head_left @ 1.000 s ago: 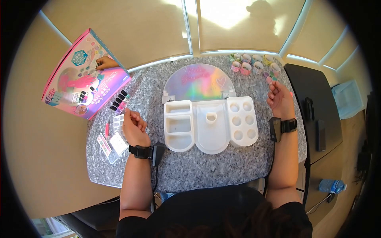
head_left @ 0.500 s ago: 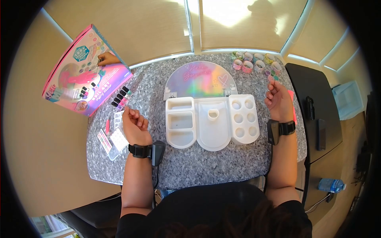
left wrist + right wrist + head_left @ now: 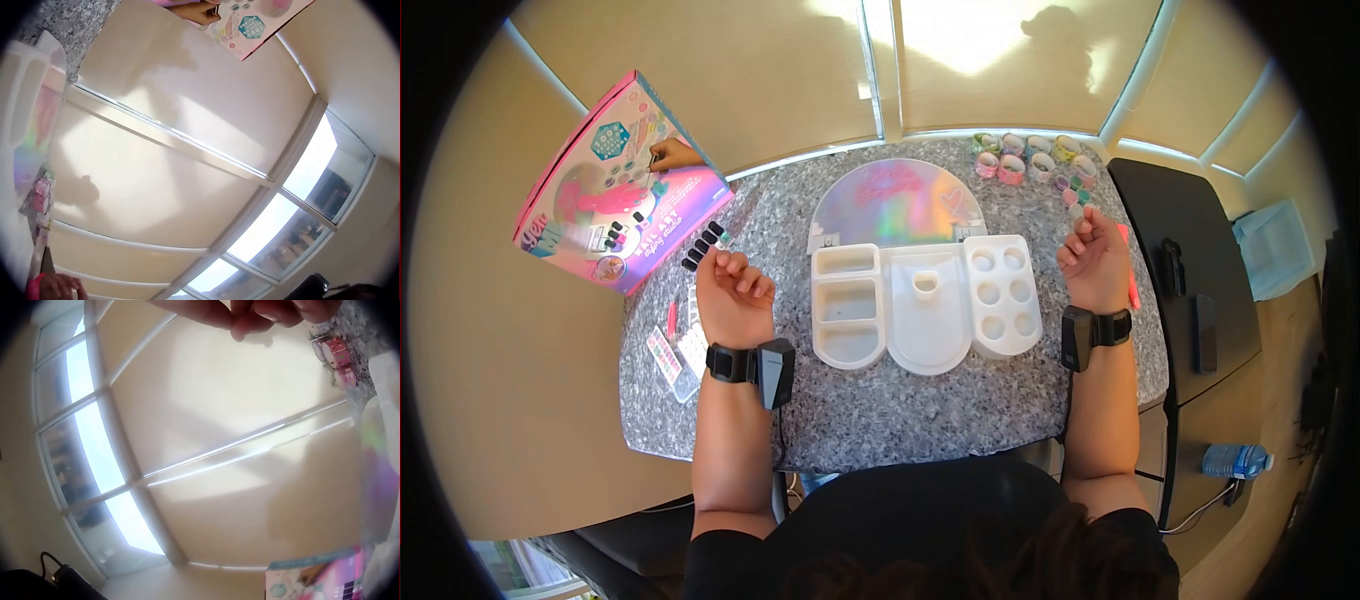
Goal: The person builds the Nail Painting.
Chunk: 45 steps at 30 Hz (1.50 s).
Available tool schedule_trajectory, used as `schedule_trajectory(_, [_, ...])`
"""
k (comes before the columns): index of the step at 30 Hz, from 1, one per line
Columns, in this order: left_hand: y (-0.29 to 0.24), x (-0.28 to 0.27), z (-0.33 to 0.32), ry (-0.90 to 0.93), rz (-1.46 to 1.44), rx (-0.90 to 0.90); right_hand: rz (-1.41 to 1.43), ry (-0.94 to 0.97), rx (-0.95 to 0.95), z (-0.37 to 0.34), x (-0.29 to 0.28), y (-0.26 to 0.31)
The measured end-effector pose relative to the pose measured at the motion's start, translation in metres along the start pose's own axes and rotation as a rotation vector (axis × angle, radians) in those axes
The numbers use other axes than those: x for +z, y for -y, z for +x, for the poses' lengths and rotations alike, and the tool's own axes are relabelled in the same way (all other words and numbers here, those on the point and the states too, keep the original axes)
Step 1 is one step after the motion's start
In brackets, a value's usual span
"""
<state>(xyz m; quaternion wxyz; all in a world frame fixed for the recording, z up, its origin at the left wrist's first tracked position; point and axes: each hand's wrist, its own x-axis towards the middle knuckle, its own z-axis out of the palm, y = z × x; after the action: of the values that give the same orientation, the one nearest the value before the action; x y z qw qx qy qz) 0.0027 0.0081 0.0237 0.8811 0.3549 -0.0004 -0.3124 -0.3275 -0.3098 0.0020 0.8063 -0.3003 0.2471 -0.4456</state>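
Compared with the frame half a second ago, we see the left hand [image 3: 737, 300] farther forward, hiding more of the nail polish bottles [image 3: 703, 246]; more small round pots [image 3: 1075, 190] show past the fingertips of the right hand [image 3: 1097, 262]. Both hands have loosely curled fingers, pinching nothing we can see. The bottles sit just beyond the left fingertips; contact, we cannot tell. Their row's long axis slants away and rightward, black caps toward the box [image 3: 622, 190]. Only the wrist views give us the windows [image 3: 269, 228] above the blinds; only the head view shows the whole white tray [image 3: 928, 345], between the hands.
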Motion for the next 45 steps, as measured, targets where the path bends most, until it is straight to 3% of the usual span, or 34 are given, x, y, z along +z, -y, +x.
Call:
schedule_trajectory(7, [0.008,-0.014,0.012,-0.023,0.019,-0.031,0.096,-0.1,0.034,0.008,-0.016,-0.008])
schedule_trajectory(17, [0.022,-0.024,0.005,-0.029,0.103,-0.169,0.092,-0.094,0.045,0.009,-0.015,-0.015])
schedule_trajectory(19, [0.023,-0.024,0.006,0.087,0.294,-0.195,0.084,-0.076,0.055,0.007,-0.014,-0.014])
schedule_trajectory(23, [0.029,-0.01,0.005,0.092,0.581,-0.125,0.012,-0.057,0.044,0.004,-0.002,-0.005])
schedule_trajectory(25, [0.033,-0.007,0.005,0.106,0.963,0.109,-0.304,-0.051,-0.058,0.01,0.009,0.008])
schedule_trajectory(26, [0.033,-0.007,0.006,0.113,0.962,0.106,-0.305,-0.056,-0.063,0.018,0.013,0.018])
schedule_trajectory(28, [0.033,-0.011,0.009,0.173,1.107,0.215,-0.835,0.039,-0.193,0.041,0.019,0.039])
schedule_trajectory(29, [0.035,-0.01,0.005,0.177,1.104,0.211,-0.839,0.035,-0.193,0.056,0.017,0.046])
schedule_trajectory(31, [0.036,-0.004,-0.002,0.289,1.075,0.18,-1.366,0.12,-0.348,0.089,0.008,0.056])
schedule_trajectory(32, [0.035,-0.004,-0.003,0.292,1.071,0.181,-1.369,0.118,-0.351,0.107,0.001,0.057])
schedule_trajectory(34, [0.031,-0.005,-0.003,0.368,1.168,0.086,-1.868,0.121,-0.38,0.138,-0.013,0.054])
schedule_trajectory(35, [0.031,-0.007,-0.002,0.37,1.165,0.086,-1.898,0.079,-0.276,0.143,-0.011,0.051])
schedule_trajectory(41, [0.026,-0.024,0.011,0.437,1.187,0.091,-1.97,0.073,-0.263,0.142,-0.003,0.043])
schedule_trajectory(45, [0.014,-0.018,0.003,0.342,1.1,-0.004,-2.049,0.134,-0.323,0.111,0.024,0.045])
